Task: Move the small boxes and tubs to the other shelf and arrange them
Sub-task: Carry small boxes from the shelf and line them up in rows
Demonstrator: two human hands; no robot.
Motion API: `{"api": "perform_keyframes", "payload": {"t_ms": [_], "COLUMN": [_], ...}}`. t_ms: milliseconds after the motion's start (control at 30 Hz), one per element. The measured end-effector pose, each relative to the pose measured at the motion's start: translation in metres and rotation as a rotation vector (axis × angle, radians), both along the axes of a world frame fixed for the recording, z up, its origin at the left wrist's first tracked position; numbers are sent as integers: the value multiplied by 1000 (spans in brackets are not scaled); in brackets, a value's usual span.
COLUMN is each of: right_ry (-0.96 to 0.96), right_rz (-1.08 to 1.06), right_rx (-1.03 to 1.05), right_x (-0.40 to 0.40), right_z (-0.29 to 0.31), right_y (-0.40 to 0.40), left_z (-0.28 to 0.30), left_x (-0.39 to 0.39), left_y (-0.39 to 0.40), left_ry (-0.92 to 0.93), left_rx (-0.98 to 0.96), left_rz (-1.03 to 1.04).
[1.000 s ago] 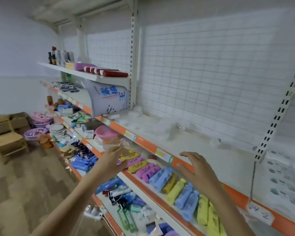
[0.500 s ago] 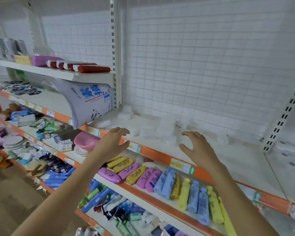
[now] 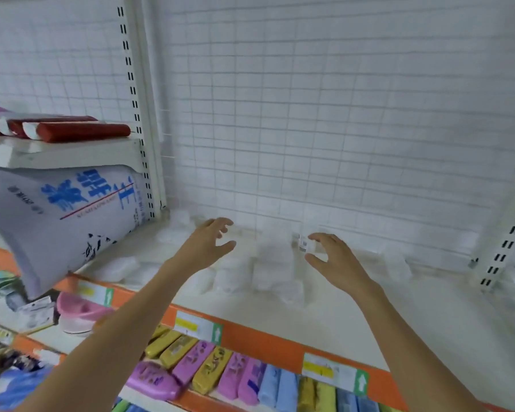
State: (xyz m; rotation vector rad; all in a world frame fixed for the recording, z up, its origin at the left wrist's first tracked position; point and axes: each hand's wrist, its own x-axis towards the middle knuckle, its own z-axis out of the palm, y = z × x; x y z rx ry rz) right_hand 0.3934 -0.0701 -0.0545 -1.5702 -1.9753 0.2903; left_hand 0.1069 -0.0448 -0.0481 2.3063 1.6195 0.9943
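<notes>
Several small clear plastic boxes and tubs [image 3: 268, 263] lie in a loose cluster on a white shelf [image 3: 324, 310] with an orange front strip. More clear tubs [image 3: 116, 267] sit to the left, and one [image 3: 397, 260] to the right near the back grid. My left hand [image 3: 208, 245] hovers over the left side of the cluster, fingers spread, holding nothing. My right hand [image 3: 332, 260] hovers at the cluster's right, fingers curled apart next to a clear box with a small label [image 3: 305, 245]. The motion blur hides whether it touches that box.
A large white sack with blue characters [image 3: 60, 215] leans at the shelf's left end under an upper shelf with red tubes [image 3: 81, 132]. Coloured tubes [image 3: 208, 367] fill the shelf below. A slotted upright [image 3: 506, 242] bounds the right, with another shelf bay beyond.
Both hands have reached up and forward from below the orange shelf edge to over the clear boxes. The view has swung right and closer to the shelf.
</notes>
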Motion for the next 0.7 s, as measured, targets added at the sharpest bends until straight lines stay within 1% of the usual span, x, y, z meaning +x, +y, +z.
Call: {"api": "perform_keyframes", "payload": {"t_ms": [133, 233, 300, 400, 500, 567, 633, 700], "right_ry": [176, 346, 376, 342, 357, 344, 317, 313], "right_rz": [6, 20, 61, 65, 47, 34, 7, -9], "right_rx": [-181, -403, -484, -479, -460, -432, -399, -373], "right_x": [-13, -27, -35, -43, -49, -54, -59, -64], "right_z": [-15, -27, -34, -36, -37, -37, -38, -39], "right_y": [43, 56, 63, 73, 80, 78, 77, 76], "left_z": [-10, -24, -32, -43, -57, -61, -62, -61], "left_x": [11, 19, 24, 31, 36, 36, 33, 25], "left_y": [56, 86, 102, 122, 136, 143, 148, 151], "left_ry": [26, 71, 126, 180, 173, 160, 182, 215], "left_rx": [-126, -213, -262, -319, -338, -277, -194, -153], "left_rz": [-110, -222, -308, -413, -474, -477, -480, -501]}}
